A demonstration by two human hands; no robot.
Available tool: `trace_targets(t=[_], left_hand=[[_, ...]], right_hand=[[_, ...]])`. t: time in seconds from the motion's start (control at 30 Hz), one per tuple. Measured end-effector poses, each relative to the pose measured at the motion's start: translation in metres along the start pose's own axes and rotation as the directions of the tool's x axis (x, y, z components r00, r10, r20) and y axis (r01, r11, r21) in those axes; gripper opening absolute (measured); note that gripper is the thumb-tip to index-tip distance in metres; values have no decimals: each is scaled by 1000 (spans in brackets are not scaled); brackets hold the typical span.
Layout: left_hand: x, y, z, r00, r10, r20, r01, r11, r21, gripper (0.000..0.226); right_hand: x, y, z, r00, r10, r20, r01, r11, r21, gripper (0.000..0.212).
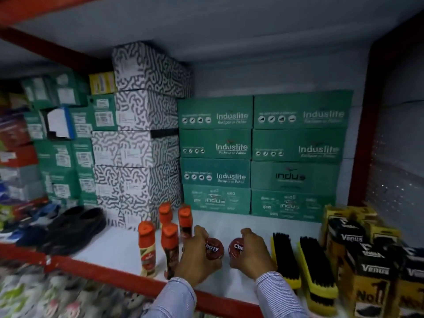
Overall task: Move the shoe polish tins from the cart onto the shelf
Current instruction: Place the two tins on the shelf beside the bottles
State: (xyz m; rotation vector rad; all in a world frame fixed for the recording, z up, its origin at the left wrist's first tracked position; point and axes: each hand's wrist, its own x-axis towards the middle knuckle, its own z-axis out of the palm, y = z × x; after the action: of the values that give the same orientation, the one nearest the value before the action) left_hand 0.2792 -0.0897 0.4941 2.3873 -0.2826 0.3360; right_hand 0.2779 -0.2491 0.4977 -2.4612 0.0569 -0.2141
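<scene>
Both my hands reach over the red front edge onto the white shelf (pixel 119 246). My left hand (pixel 197 258) grips a round red shoe polish tin (pixel 214 249) with white "Cherry" lettering. My right hand (pixel 252 253) grips a second red shoe polish tin (pixel 236 247) of the same kind. The two tins sit side by side, tilted toward me, low over the shelf between the polish bottles and the brushes. Whether they touch the shelf I cannot tell. The cart is out of view.
Several orange-capped liquid polish bottles (pixel 146 246) stand just left of my left hand. Two yellow-backed black brushes (pixel 284 258) lie right of my right hand, then yellow-black Venus boxes (pixel 367 267). Green Induslite shoe boxes (pixel 259 154) and patterned boxes (pixel 137 134) fill the back. Black shoes (pixel 73 228) lie at left.
</scene>
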Motion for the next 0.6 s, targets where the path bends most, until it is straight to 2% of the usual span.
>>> trace_targets(t=[0.17, 0.27, 0.43, 0.5, 0.6], left_hand=[[27, -13, 21, 997, -36, 72, 34, 999, 27, 57], [33, -20, 30, 993, -59, 102, 55, 998, 42, 58], [36, -26, 34, 990, -67, 128, 61, 997, 46, 66], [31, -24, 31, 993, -35, 110, 28, 998, 64, 72], [7, -18, 20, 998, 51, 41, -52, 998, 22, 70]], right_hand=[[28, 7, 15, 997, 56, 50, -52, 995, -80, 66], [36, 12, 22, 995, 69, 70, -60, 990, -125, 62], [36, 15, 23, 990, 88, 111, -72, 988, -138, 77], [26, 13, 15, 992, 56, 109, -42, 991, -129, 84], [-4, 10, 3, 998, -45, 49, 49, 996, -76, 87]])
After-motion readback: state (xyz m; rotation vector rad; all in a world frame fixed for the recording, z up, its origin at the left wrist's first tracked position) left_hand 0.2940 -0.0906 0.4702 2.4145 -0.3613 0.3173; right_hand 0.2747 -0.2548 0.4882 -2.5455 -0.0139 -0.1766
